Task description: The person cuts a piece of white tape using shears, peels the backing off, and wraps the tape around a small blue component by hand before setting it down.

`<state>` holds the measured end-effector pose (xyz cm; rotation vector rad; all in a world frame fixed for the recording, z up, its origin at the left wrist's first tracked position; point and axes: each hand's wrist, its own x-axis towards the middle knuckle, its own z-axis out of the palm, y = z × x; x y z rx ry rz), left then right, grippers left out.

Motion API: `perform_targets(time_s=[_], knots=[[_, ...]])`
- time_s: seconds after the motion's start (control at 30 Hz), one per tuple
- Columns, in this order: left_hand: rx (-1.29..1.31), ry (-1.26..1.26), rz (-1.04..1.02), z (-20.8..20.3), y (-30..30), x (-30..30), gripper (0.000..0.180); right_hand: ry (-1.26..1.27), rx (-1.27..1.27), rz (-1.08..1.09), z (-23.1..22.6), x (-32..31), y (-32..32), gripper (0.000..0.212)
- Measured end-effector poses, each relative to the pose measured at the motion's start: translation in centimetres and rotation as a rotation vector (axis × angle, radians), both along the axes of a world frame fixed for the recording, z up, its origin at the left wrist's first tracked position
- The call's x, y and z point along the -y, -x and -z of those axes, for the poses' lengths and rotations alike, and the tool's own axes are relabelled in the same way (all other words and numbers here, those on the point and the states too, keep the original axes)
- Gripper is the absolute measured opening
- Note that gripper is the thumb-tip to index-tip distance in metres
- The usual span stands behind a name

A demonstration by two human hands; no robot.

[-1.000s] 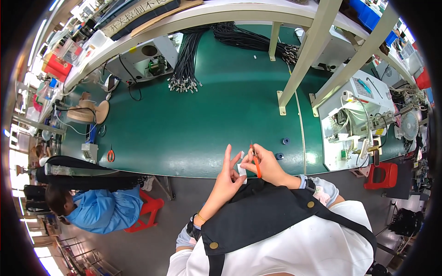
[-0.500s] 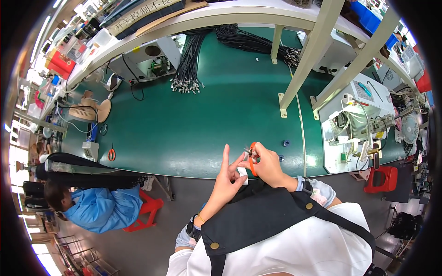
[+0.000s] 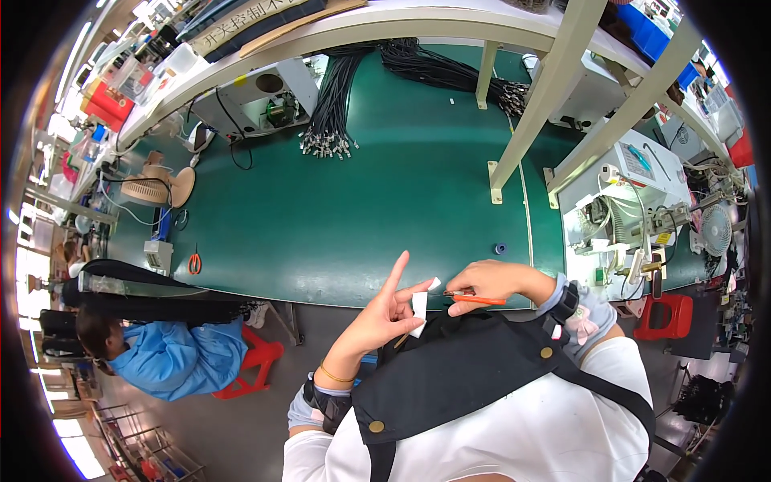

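My left hand (image 3: 377, 323) is raised at the bench's near edge, index finger stretched out. Its thumb and other fingers pinch a white strip (image 3: 419, 312), which hangs down. A small white piece (image 3: 435, 283) shows at a fingertip of the same hand; whether it is joined to the strip, I cannot tell. Just to the right, my right hand (image 3: 498, 281) is closed around orange-handled scissors (image 3: 480, 300), lying nearly level. Their blades are mostly hidden by the fingers. The scissors are apart from the strip.
On the green bench (image 3: 345, 217) lie bundles of black cables (image 3: 328, 120), a dark ring-shaped spool (image 3: 501, 249) and another orange-handled tool (image 3: 194, 263). Shelf posts (image 3: 526, 120) and a machine (image 3: 626, 193) stand right. A person in blue (image 3: 181, 361) sits at left.
My right hand has drawn right, away from my left hand, turning the scissors from upright to nearly level. The white strip now shows more fully in my left hand.
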<state>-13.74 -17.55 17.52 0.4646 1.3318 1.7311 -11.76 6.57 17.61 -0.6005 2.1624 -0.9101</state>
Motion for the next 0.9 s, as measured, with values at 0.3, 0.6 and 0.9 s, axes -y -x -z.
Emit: perform_targets(time_s=[0.3, 0.6, 0.9], knots=[[-0.091, 0.07, 0.066, -0.3, -0.2, -0.8, 0.093, -0.021, -0.017, -0.074, -0.1, 0.5, 0.6, 0.054], [-0.151, 0.135, 0.078, -0.4, -0.1, -1.1, 0.093, 0.024, -0.081, -0.061, -0.2, 0.5, 0.5, 0.055], [-0.156, 0.136, 0.103, -0.5, 0.2, -1.1, 0.093, 0.078, -0.106, 0.016, 0.7, 0.3, 0.1, 0.057]])
